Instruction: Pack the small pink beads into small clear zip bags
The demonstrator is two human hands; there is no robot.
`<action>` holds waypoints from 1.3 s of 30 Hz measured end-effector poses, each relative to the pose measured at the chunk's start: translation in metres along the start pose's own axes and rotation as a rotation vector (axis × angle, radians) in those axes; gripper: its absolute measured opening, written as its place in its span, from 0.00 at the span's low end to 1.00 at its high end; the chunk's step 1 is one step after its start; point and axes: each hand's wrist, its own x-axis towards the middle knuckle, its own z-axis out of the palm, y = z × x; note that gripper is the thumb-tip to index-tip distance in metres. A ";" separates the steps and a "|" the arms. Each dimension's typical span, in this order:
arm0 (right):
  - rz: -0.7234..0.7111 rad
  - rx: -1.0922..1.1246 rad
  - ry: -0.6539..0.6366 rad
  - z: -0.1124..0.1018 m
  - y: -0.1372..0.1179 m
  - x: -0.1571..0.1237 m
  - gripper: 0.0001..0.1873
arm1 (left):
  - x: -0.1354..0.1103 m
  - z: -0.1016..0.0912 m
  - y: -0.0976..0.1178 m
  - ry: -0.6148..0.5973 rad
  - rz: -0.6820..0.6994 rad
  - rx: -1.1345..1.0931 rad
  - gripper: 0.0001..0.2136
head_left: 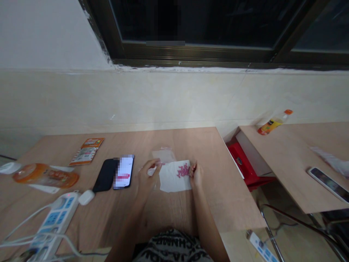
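Many small pink beads lie in a loose cluster on the right part of a white sheet of paper on the table. At the sheet's left side is my left hand, its thumb and fingers curled round what looks like a clear plastic bag with a pinkish edge. Another clear plastic bag lies flat just beyond the paper. My right hand rests at the paper's right edge beside the beads. Its fingers are pinched together, and whatever is between them is too small to tell.
Left of my hands lie a lit phone, a dark phone-like slab, an orange packet, an orange drink bottle and a power strip with cables. A second table stands right across a gap, bearing another bottle.
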 end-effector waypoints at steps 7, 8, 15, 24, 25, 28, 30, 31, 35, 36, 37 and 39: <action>-0.199 -0.154 0.110 0.001 0.006 0.007 0.26 | -0.056 -0.020 -0.028 0.016 -0.030 0.178 0.30; -0.213 -0.176 0.115 0.002 0.007 0.010 0.27 | -0.068 -0.020 -0.032 -0.008 -0.041 0.197 0.32; -0.431 -0.380 0.130 0.001 0.016 0.023 0.27 | -0.126 -0.006 -0.052 -0.129 -0.140 0.293 0.36; -0.475 -0.493 0.068 0.005 0.015 0.013 0.27 | -0.143 0.000 -0.058 -0.241 -0.255 0.321 0.34; -0.452 -0.502 0.063 0.006 0.014 0.012 0.27 | -0.143 0.000 -0.058 -0.230 -0.254 0.330 0.33; -0.424 -0.526 0.063 0.007 0.013 0.011 0.27 | -0.142 0.000 -0.057 -0.209 -0.262 0.365 0.29; -0.465 -0.531 0.071 0.007 0.013 0.011 0.27 | -0.139 -0.001 -0.055 -0.202 -0.266 0.377 0.26; -0.491 -0.529 0.073 0.007 0.013 0.011 0.27 | -0.136 -0.001 -0.055 -0.190 -0.263 0.381 0.24; -0.540 -0.493 0.063 0.007 0.014 0.011 0.27 | -0.116 -0.005 -0.054 -0.086 -0.207 0.395 0.21; -0.544 -0.482 0.058 0.007 0.014 0.011 0.26 | -0.109 -0.005 -0.054 -0.065 -0.178 0.404 0.21; -0.547 -0.474 0.056 0.007 0.015 0.010 0.26 | -0.101 -0.006 -0.053 -0.055 -0.140 0.422 0.19; -0.544 -0.469 0.059 0.007 0.014 0.010 0.26 | -0.082 -0.004 -0.052 -0.033 -0.042 0.493 0.15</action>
